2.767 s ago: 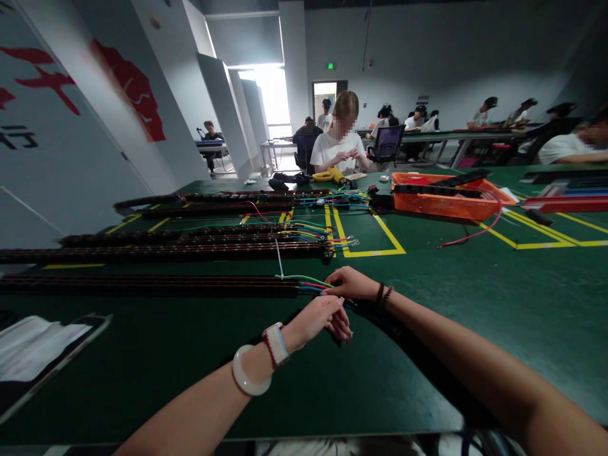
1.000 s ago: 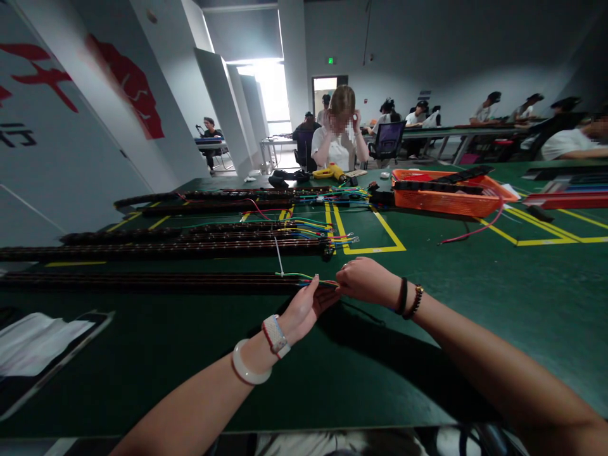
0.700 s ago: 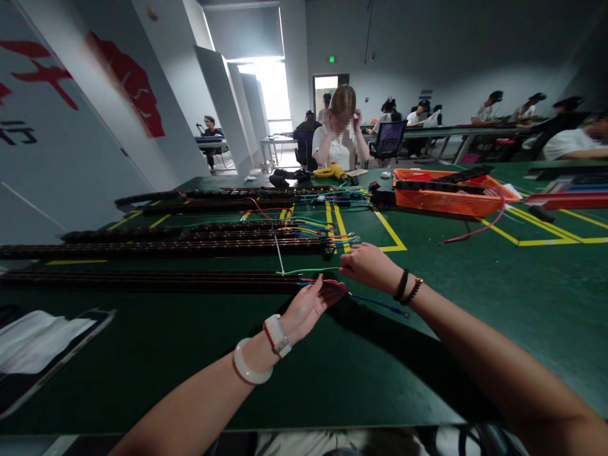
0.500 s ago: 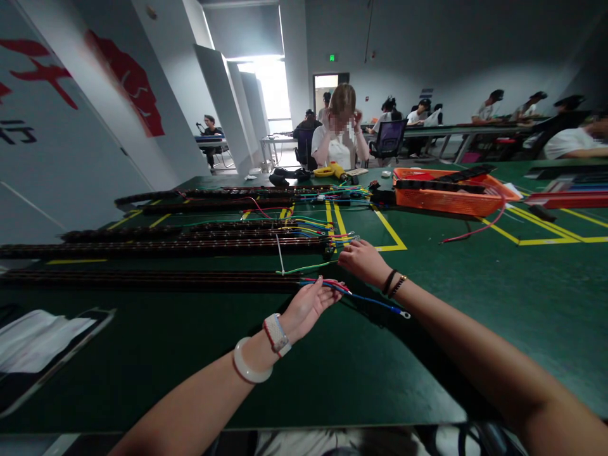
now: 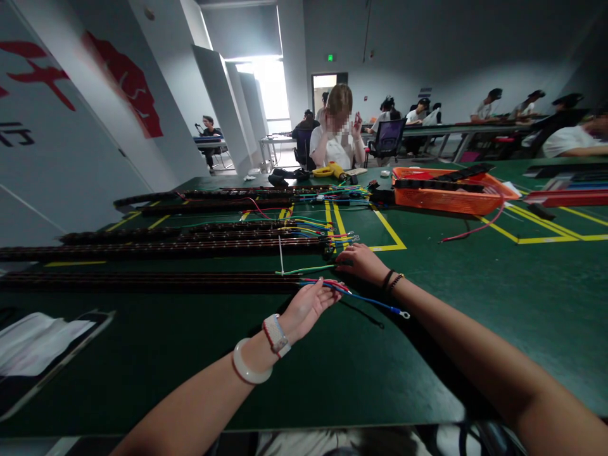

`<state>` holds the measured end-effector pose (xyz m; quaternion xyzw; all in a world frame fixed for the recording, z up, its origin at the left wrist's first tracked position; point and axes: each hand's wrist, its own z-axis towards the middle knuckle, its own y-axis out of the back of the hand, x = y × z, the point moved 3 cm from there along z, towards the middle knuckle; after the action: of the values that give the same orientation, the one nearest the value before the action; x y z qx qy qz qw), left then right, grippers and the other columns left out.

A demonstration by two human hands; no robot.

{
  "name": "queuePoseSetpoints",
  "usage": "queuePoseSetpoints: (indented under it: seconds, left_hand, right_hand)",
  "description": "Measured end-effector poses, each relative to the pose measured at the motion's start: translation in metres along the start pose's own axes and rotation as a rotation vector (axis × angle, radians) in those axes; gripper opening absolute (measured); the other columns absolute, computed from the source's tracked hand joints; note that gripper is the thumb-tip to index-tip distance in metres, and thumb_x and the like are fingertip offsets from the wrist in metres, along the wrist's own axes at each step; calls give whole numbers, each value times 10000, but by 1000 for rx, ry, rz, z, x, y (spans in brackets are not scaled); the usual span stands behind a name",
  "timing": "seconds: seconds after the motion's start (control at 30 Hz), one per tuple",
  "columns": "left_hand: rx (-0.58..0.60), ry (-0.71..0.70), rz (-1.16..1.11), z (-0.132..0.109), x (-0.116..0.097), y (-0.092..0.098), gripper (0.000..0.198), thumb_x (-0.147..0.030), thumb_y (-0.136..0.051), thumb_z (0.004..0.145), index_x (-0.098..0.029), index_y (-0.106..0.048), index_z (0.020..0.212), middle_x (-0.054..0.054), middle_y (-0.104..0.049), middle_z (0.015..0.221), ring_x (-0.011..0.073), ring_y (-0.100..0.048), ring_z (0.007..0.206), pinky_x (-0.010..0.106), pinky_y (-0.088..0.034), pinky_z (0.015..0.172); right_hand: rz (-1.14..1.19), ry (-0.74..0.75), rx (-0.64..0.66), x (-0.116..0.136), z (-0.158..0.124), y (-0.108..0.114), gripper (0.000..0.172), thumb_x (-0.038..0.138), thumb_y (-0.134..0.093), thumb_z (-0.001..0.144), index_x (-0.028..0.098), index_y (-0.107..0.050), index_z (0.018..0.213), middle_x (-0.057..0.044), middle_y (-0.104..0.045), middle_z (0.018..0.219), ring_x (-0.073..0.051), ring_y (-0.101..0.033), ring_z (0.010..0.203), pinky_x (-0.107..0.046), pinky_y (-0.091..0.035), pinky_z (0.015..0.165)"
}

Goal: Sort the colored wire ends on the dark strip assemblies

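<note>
My left hand (image 5: pixel 311 305) is closed on red and blue wires (image 5: pixel 327 284), its thumb lying over them. They come out of the end of the nearest long dark cable bundle (image 5: pixel 190 280). One blue wire runs past my fingers to a ring terminal (image 5: pixel 404 315) on the right. My right hand (image 5: pixel 358 262) pinches the right end of a green wire (image 5: pixel 308 269); the wire tip is hidden in the fingers. A thin white cable tie (image 5: pixel 280 254) stands up at the green wire's left end.
Several more dark cable bundles (image 5: pixel 156 247) with coloured wire ends lie beyond. Farther back are a yellow heat gun (image 5: pixel 332 170) and an orange basket (image 5: pixel 427 199). White paper (image 5: pixel 42 342) lies at left on the green table (image 5: pixel 380 386). A co-worker (image 5: pixel 338 139) sits opposite.
My right hand has shifted slightly left and down with the green wire in its fingers. My left hand stays almost in place. The co-worker opposite has moved one hand a little.
</note>
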<state>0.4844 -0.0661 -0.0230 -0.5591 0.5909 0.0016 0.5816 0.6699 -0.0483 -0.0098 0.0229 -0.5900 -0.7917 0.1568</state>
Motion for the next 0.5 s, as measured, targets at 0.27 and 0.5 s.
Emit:
queuePoseSetpoints:
  seconds: [0.27, 0.5]
  left_hand:
    - [12, -7, -5, 3, 2, 3, 216, -186, -442, 902, -52, -608, 873, 172, -671, 947, 196, -648, 865, 377, -454, 925]
    - [20, -24, -5, 3, 3, 4, 189, -164, -452, 895, -60, -610, 883, 162, -679, 913, 205, -650, 889, 393, -446, 939]
  right_hand:
    - [68, 33, -12, 12, 1, 6, 299, 457, -627, 782, 175, -670, 875, -63, -639, 882, -180, -536, 870, -296, -353, 795]
    - [98, 28, 128, 35, 2, 28, 434, 501, -466, 874, 138, -658, 734, -47, -622, 681, -108, -490, 605, -217, -299, 564]
